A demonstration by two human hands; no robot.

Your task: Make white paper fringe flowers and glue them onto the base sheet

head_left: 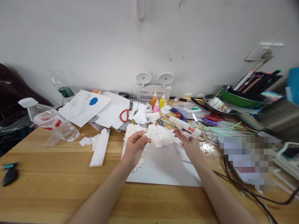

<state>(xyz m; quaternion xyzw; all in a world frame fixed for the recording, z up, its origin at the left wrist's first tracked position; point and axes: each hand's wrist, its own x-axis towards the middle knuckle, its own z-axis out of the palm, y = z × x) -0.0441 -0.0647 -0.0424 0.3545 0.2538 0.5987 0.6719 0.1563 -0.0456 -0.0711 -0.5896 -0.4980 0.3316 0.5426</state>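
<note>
A white sheet (161, 171) lies on the table in front of me, with a bunch of ruffled white paper pieces (159, 136) on or over its far part. At the left edge of that bunch, my left hand (135, 145) pinches thumb and fingertips together. Whatever sits between those fingertips is too small or hidden to make out. My right hand (192, 148) is wrapped round a white hot glue gun (184, 127) with an orange part, to the right of the bunch. Small white bits (138, 165) lie on the sheet below my left hand.
Bottles of coloured paint (156, 106), red-handled scissors (124, 115), and gold-handled scissors (203, 130) lie beyond the sheet. A water bottle (50, 121) and paper strips (100, 147) are on the left. Black cables (243, 186) and a green bowl of pens (241, 97) are on the right.
</note>
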